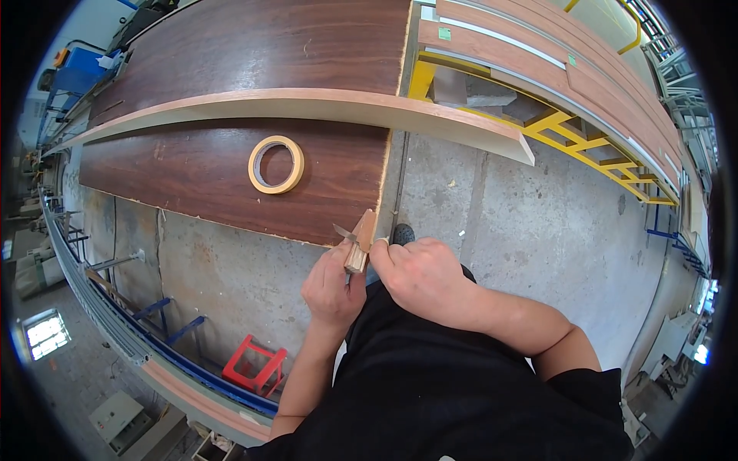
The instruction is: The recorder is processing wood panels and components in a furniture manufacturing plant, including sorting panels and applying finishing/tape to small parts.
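Observation:
Near the corner of the dark brown wood-grain board, my left hand [334,290] is closed around a small wood piece [367,227]. Its near end looks split or layered. A thin pointed metal blade [344,231] sticks out toward the upper left beside the wood; which hand holds it is not visible. My right hand [427,276] is closed just right of the wood, fingers curled close against it. Whatever lies inside those fingers is hidden. Farther up the board, a roll of tan masking tape [256,165] lies flat, apart from both hands.
A long narrow wood strip [323,105] stretches across the brown board [207,161] and juts past its right edge. At the right, a yellow metal frame [553,121] carries stacked panels [530,38]. A red plastic stool [255,366] stands on the concrete floor [461,200], lower left.

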The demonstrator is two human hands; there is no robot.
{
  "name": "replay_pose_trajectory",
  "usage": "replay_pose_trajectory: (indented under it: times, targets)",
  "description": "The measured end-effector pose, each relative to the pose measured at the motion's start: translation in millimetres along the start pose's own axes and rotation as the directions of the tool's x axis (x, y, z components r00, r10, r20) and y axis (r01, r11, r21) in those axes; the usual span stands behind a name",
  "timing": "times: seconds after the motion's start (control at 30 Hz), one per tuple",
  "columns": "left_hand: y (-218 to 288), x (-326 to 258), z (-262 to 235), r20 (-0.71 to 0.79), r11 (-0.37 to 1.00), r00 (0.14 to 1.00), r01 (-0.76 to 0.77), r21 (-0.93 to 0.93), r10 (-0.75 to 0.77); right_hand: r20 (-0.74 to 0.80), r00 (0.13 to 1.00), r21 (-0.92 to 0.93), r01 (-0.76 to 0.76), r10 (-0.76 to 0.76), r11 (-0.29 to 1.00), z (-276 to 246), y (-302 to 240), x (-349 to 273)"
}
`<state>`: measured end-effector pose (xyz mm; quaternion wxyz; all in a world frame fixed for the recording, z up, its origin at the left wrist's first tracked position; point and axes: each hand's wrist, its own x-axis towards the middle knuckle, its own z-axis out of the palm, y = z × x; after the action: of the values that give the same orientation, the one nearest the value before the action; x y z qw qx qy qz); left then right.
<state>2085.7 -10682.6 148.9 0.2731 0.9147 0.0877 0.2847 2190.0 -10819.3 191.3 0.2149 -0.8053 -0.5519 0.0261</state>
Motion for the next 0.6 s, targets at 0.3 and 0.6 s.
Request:
replay_pose_trajectory:
  times: [0.3,0.6]
  targets:
    - [1,16,-5,0.036,0.995,0.995,0.094,-0.038,-0.093,0.058,0.997,0.044,-0.049,0.046,0.998,5,7,15]
    - [6,32,-8,0.126,0.965,0.957,0.262,0.010,-0.261,0.079,0.991,0.173,-0.121,0.109,0.977,11,22,22]
